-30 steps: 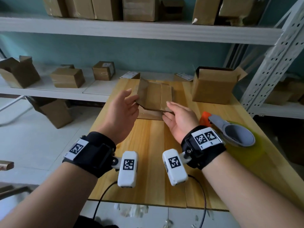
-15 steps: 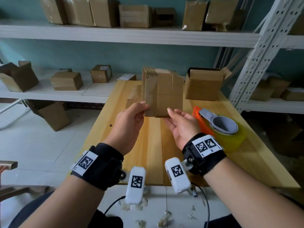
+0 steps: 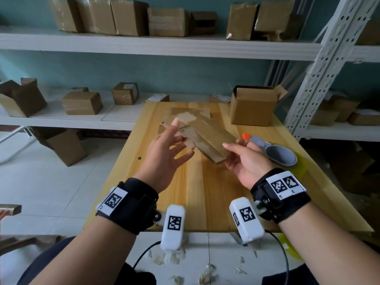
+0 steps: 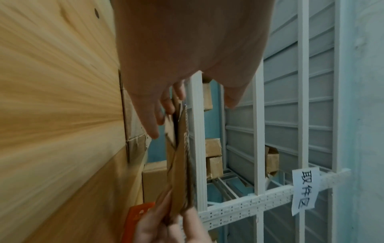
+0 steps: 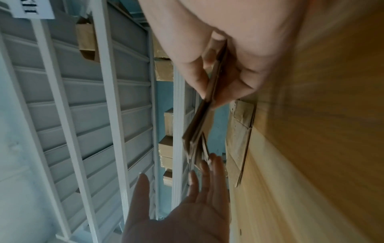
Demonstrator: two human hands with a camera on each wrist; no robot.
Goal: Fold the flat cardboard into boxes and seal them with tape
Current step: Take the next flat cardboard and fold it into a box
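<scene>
A flat, folded brown cardboard [image 3: 213,138] hangs tilted above the wooden table [image 3: 205,192]. My right hand [image 3: 228,155] pinches its near right end between thumb and fingers; the right wrist view shows that pinch on the cardboard [image 5: 199,128] edge-on. My left hand [image 3: 176,140] is open with fingers spread by the cardboard's left end, and I cannot tell if they touch it. In the left wrist view the cardboard [image 4: 180,164] runs away from my straight left fingers [image 4: 153,128]. A tape dispenser [image 3: 275,153], grey with an orange part, lies on the table behind my right hand.
More flat cardboard [image 3: 185,116] lies at the table's far middle. An open brown box [image 3: 253,105] stands at the far right corner. White shelves [image 3: 144,46] with several boxes run behind and to the right. Scraps litter the floor [image 3: 205,274] by the table's near edge.
Both hands held the cardboard upright half a second ago. Now it is tipped down toward flat, my left hand has let go and opened, and only my right hand holds it.
</scene>
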